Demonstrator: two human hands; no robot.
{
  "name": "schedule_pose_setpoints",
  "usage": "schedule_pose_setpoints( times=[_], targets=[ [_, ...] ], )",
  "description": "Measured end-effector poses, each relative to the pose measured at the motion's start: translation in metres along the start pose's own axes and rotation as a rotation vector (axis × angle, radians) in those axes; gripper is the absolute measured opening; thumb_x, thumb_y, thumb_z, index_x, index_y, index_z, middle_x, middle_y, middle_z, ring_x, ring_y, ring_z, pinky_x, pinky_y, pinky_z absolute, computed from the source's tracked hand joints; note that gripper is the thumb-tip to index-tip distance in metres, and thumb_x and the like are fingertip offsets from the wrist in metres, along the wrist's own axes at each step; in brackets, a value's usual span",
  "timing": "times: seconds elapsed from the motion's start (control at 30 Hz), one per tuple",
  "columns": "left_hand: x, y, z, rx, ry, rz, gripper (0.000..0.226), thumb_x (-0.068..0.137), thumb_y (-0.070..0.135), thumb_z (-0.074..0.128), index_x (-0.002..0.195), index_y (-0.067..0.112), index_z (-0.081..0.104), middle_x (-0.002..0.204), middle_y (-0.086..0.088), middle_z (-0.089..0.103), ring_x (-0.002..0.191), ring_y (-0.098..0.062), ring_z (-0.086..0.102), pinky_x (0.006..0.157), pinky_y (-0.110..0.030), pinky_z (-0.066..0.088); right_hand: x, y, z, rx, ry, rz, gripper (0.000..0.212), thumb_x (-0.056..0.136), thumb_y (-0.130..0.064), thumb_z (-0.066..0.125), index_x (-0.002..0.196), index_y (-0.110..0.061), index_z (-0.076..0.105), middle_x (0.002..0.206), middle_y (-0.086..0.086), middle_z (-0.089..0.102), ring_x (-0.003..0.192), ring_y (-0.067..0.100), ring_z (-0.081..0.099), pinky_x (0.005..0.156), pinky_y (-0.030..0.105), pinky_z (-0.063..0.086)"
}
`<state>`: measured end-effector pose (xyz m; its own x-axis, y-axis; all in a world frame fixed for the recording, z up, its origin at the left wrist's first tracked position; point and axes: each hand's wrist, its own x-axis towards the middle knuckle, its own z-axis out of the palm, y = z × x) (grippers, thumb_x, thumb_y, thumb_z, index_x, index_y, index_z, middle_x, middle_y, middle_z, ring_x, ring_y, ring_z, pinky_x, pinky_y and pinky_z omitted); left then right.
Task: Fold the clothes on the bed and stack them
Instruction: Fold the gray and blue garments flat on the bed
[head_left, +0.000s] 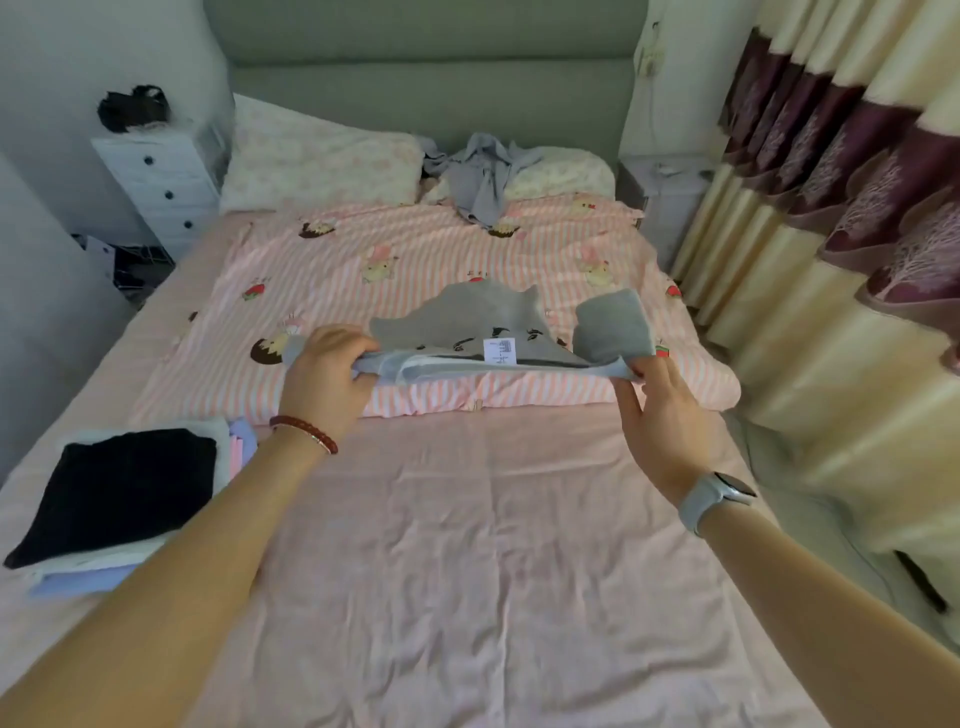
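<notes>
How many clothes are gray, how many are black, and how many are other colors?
Gray: 2, the gray garment held up by the left hand and right hand, and the crumpled gray garment by the pillows.
Black: 1, the folded black garment atop the stack.
Other colors: layers beneath it are too hidden to count.
Total countable: 3.

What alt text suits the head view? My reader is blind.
Both hands, left hand and right hand, hold a grey garment stretched above a pink bed. A folded stack lies left; another grey garment waits by the pillows.
</notes>
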<state>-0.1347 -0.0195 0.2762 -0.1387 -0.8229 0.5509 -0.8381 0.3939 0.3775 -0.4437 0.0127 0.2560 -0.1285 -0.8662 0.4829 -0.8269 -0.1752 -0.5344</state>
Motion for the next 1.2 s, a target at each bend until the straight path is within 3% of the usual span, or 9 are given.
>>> schedule_pose_setpoints(
  times=[0.17,0.27,0.33,0.4,0.67,0.87,0.97,1.07,1.2],
  targets=[
    [-0.158,-0.007,0.040,0.033,-0.254,0.060,0.015,0.057,-0.007,0.073,0.071,-0.002,0.069,0.075,-0.010,0.069,0.094,-0.036,0.065,0.066,-0.039,0.056,-0.143,0.041,0.026,-0.054,-0.261,0.162,0.014,0.087,-0.010,0.060,0.096,0.000,0.056,0.097,0.018,0.058,0.082,0.042,0.060,0.056,0.041,0.046],
    [-0.266,-0.016,0.076,0.048,-0.625,-0.161,0.023,0.069,-0.005,0.072,0.091,0.002,0.071,0.097,-0.007,0.069,0.116,-0.026,0.056,0.086,-0.037,0.053,-0.244,0.068,0.049,-0.098,-0.550,0.376,0.019,0.088,-0.009,0.057,0.106,-0.005,0.057,0.114,0.015,0.056,0.096,0.040,0.058,0.067,0.043,0.048],
    [-0.334,-0.027,0.098,0.054,-0.952,-0.302,0.030,0.088,0.010,0.057,0.117,0.009,0.063,0.123,-0.004,0.058,0.130,-0.021,0.040,0.107,-0.030,0.031,-0.306,0.083,0.061,-0.106,-0.832,0.520,0.028,0.090,-0.009,0.052,0.118,-0.009,0.056,0.129,0.013,0.052,0.112,0.034,0.053,0.085,0.037,0.044],
    [-0.380,-0.030,0.111,-0.032,-1.100,-0.574,0.032,0.091,0.013,0.054,0.122,0.008,0.059,0.129,-0.010,0.054,0.127,-0.025,0.044,0.105,-0.027,0.029,-0.350,0.093,0.070,-0.081,-0.982,0.649,0.030,0.092,-0.007,0.050,0.121,-0.005,0.056,0.131,0.015,0.053,0.119,0.030,0.050,0.095,0.028,0.035],
    [-0.402,-0.045,0.136,-0.210,-0.394,-1.461,0.039,0.081,0.025,0.071,0.100,-0.006,0.056,0.096,-0.020,0.054,0.092,-0.029,0.054,0.078,-0.036,0.042,-0.368,0.121,0.099,0.132,-0.432,1.278,0.034,0.093,-0.014,0.046,0.122,0.004,0.050,0.099,0.018,0.060,0.081,0.029,0.056,0.069,0.036,0.044],
    [-0.382,-0.061,0.155,-0.414,-0.169,-1.510,0.025,0.081,0.019,0.071,0.092,0.001,0.057,0.081,-0.009,0.058,0.070,-0.020,0.052,0.058,-0.021,0.045,-0.317,0.146,0.126,0.501,-0.060,1.606,0.022,0.088,-0.024,0.059,0.072,-0.013,0.049,0.073,0.004,0.049,0.070,0.019,0.049,0.071,0.034,0.043],
    [-0.387,-0.061,0.155,-0.572,-0.012,-1.643,0.015,0.085,0.017,0.066,0.085,0.007,0.055,0.080,-0.008,0.058,0.078,-0.020,0.053,0.064,-0.026,0.047,-0.303,0.155,0.125,0.586,-0.019,1.717,0.018,0.083,-0.018,0.067,0.091,-0.008,0.054,0.090,0.008,0.060,0.082,0.023,0.060,0.077,0.039,0.052],
    [-0.398,-0.061,0.148,-0.514,0.082,-1.790,0.023,0.091,0.028,0.057,0.072,0.015,0.050,0.070,-0.001,0.050,0.057,-0.015,0.048,0.039,-0.013,0.040,-0.306,0.157,0.117,0.567,-0.027,1.745,0.028,0.086,-0.010,0.059,0.113,-0.008,0.055,0.108,0.010,0.058,0.098,0.028,0.057,0.085,0.040,0.051],
    [-0.409,-0.062,0.139,-0.550,0.385,-2.009,0.019,0.094,0.025,0.049,0.101,0.012,0.060,0.089,-0.005,0.057,0.070,-0.019,0.054,0.052,-0.021,0.045,-0.319,0.156,0.109,0.403,0.063,1.687,0.024,0.091,-0.008,0.044,0.112,-0.004,0.052,0.103,0.013,0.054,0.092,0.027,0.053,0.088,0.039,0.049]
  ],
)
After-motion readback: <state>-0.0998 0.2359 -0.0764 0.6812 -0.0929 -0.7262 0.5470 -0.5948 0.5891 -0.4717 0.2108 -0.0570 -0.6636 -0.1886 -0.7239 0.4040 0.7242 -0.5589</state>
